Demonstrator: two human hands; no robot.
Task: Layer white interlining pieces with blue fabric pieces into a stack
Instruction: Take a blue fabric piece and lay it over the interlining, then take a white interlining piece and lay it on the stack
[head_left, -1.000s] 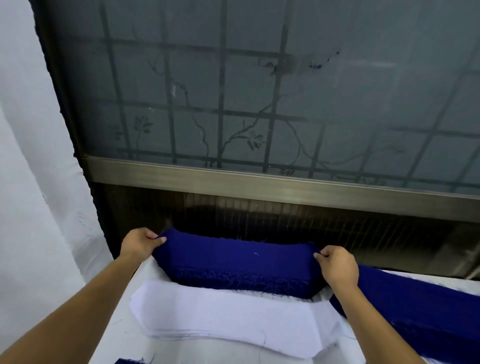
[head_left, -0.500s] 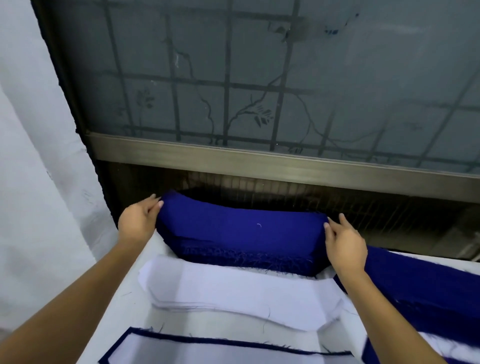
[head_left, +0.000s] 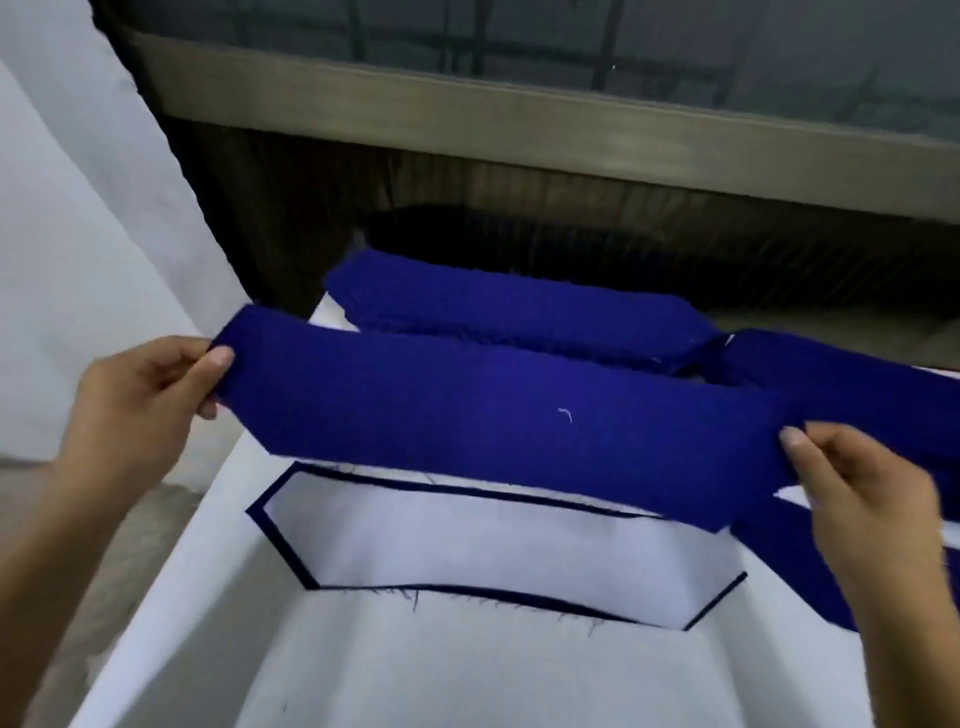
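Note:
I hold a long blue fabric piece (head_left: 493, 410) stretched in the air between both hands. My left hand (head_left: 140, 400) pinches its left end and my right hand (head_left: 857, 499) pinches its right end. Below it on the white table lies the stack (head_left: 467, 540), topped by a white interlining piece with a blue edge showing all round. Behind, at the table's far edge, sits a pile of blue fabric pieces (head_left: 519, 306). The pile of white interlining is hidden behind the held piece.
More blue fabric (head_left: 841, 374) lies at the right, partly under my right hand. The white table (head_left: 467, 675) ends at the left above a floor. A metal window frame (head_left: 519, 114) and dark grille stand just behind the table.
Both hands have lifted one blue piece off the far pile and brought it toward me, over the stack. The view has tilted down, showing the stack near me.

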